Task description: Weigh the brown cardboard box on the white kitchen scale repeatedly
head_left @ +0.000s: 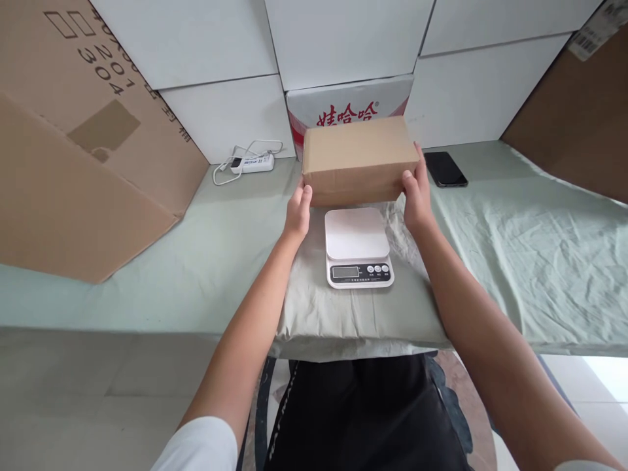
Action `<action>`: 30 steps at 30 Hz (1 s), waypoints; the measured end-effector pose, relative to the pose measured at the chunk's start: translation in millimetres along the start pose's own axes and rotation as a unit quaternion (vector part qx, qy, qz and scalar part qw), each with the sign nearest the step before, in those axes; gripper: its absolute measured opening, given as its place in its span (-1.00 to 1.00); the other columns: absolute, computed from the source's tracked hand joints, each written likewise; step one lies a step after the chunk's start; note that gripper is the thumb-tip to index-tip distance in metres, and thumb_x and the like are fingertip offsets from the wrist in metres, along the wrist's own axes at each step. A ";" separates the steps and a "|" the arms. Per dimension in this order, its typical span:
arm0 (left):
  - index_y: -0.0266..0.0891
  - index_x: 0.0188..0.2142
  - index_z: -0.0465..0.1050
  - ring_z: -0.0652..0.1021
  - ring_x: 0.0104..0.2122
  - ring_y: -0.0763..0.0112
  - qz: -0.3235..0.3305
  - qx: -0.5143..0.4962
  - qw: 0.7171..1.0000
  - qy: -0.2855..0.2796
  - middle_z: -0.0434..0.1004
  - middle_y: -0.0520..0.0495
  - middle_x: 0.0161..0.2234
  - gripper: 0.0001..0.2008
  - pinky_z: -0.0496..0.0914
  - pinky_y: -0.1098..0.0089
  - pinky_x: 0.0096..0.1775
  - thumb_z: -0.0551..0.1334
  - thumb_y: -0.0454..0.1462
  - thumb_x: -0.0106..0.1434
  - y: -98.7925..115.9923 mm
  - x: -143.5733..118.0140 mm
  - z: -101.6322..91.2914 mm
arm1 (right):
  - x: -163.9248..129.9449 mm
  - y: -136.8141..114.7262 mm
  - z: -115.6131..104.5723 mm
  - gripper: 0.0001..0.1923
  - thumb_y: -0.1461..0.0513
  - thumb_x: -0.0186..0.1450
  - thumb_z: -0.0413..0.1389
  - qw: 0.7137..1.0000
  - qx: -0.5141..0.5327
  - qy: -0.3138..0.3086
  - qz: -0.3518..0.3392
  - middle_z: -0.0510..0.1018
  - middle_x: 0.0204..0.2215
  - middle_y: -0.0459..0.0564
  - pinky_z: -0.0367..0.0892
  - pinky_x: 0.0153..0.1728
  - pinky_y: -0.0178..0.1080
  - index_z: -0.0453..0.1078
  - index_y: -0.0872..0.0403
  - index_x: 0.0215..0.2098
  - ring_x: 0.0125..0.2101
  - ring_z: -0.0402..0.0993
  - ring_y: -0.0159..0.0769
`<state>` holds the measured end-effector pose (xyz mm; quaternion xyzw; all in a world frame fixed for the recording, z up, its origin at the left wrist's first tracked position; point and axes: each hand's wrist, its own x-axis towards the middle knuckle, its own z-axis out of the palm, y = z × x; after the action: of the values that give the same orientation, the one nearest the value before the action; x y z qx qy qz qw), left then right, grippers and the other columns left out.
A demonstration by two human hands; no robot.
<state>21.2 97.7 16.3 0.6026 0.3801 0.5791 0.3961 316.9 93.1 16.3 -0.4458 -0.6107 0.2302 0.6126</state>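
A plain brown cardboard box [360,159] sits just behind a small white digital kitchen scale [358,247] on a pale green cloth. My left hand [297,212] presses against the box's left end and my right hand [417,193] grips its right end. Whether the box is lifted or resting on the cloth, I cannot tell. The scale's platform is bare and its display faces me.
A black phone [445,169] lies right of the box. A white power strip with cable [252,163] lies at the back left. Large cardboard sheets [83,144] lean on the left and right. White boxes and a red-printed carton [348,108] stand behind.
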 end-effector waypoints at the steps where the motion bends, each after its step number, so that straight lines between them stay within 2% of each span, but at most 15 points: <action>1: -0.08 0.39 0.52 0.40 0.58 -0.08 0.020 0.003 1.000 -0.006 0.58 -0.23 0.44 0.00 0.25 0.04 0.59 0.15 0.53 0.30 8.1 -4.3 -1.1 | -2.7 -11.9 -6.2 0.07 -0.52 0.30 0.08 1.000 -0.012 -0.003 -0.016 0.13 0.71 -0.23 -0.09 0.76 0.21 0.12 -0.35 0.63 0.73 -0.10 0.09; 3: -0.04 0.45 0.46 0.41 0.57 -0.04 0.054 -0.004 0.998 -0.014 0.56 -0.19 0.46 -0.07 0.30 0.05 0.56 0.10 0.48 0.40 24.2 -17.3 -4.5 | -12.5 -35.3 -17.4 0.06 -0.50 0.32 0.11 0.999 -0.024 -0.007 -0.041 0.11 0.71 -0.26 -0.07 0.75 0.24 0.07 -0.41 0.65 0.73 -0.08 0.09; 6: 0.00 0.47 0.43 0.39 0.58 -0.02 0.070 -0.013 0.997 -0.022 0.57 -0.18 0.46 -0.14 0.34 0.04 0.54 0.02 0.42 0.48 42.8 -45.5 -9.9 | -36.8 -56.7 -27.0 0.13 -0.50 0.26 0.20 0.997 -0.030 -0.002 -0.068 0.15 0.70 -0.17 -0.03 0.73 0.32 0.08 -0.37 0.65 0.72 -0.07 0.18; 10: -0.03 0.44 0.48 0.34 0.61 -0.03 0.056 -0.015 0.997 -0.048 0.61 -0.21 0.42 -0.19 0.28 0.01 0.58 0.01 0.37 0.52 51.9 -84.9 -11.7 | -71.8 -54.0 -24.0 0.17 -0.49 0.26 0.21 0.995 -0.024 0.039 -0.090 0.13 0.70 -0.06 -0.03 0.71 0.36 0.07 -0.29 0.67 0.72 -0.07 0.24; 14: -0.04 0.43 0.48 0.43 0.56 -0.05 0.038 -0.035 0.998 -0.020 0.59 -0.21 0.43 -0.24 0.34 0.00 0.55 0.03 0.32 0.54 49.7 -110.1 -8.8 | -90.6 -45.9 -16.1 0.19 -0.48 0.27 0.20 0.994 -0.022 0.050 -0.093 0.13 0.69 0.02 -0.04 0.71 0.38 0.05 -0.23 0.68 0.72 -0.10 0.27; 19: -0.07 0.40 0.52 0.48 0.51 -0.08 0.018 -0.021 0.999 -0.029 0.62 -0.25 0.39 -0.23 0.38 -0.03 0.51 0.01 0.33 0.55 46.8 -117.5 -7.6 | -93.3 -48.1 -17.7 0.16 -0.47 0.29 0.20 0.996 -0.031 0.046 -0.066 0.17 0.67 0.06 -0.02 0.70 0.38 0.10 -0.19 0.66 0.72 -0.11 0.27; 26: -0.04 0.42 0.51 0.45 0.53 -0.10 0.013 0.004 0.999 -0.034 0.61 -0.24 0.40 -0.21 0.36 -0.07 0.53 -0.01 0.35 0.54 46.8 -116.0 -8.2 | -94.2 -47.6 -21.1 0.01 -0.41 0.38 0.16 0.997 -0.031 0.043 -0.048 0.15 0.69 -0.07 -0.11 0.73 0.34 0.14 -0.27 0.65 0.71 -0.01 0.19; 30: -0.04 0.43 0.50 0.48 0.52 -0.12 0.010 0.008 0.999 -0.033 0.61 -0.24 0.41 -0.21 0.40 -0.08 0.50 -0.01 0.35 0.55 47.0 -116.0 -8.3 | -95.2 -47.7 -20.6 0.04 -0.44 0.36 0.16 0.998 -0.033 0.044 -0.034 0.18 0.68 -0.04 -0.12 0.72 0.36 0.14 -0.26 0.65 0.69 0.04 0.20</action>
<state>8.1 -27.0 13.5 0.6284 0.3655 0.5600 0.3973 309.9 -14.7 6.9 -0.4543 -0.6054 0.1691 0.6313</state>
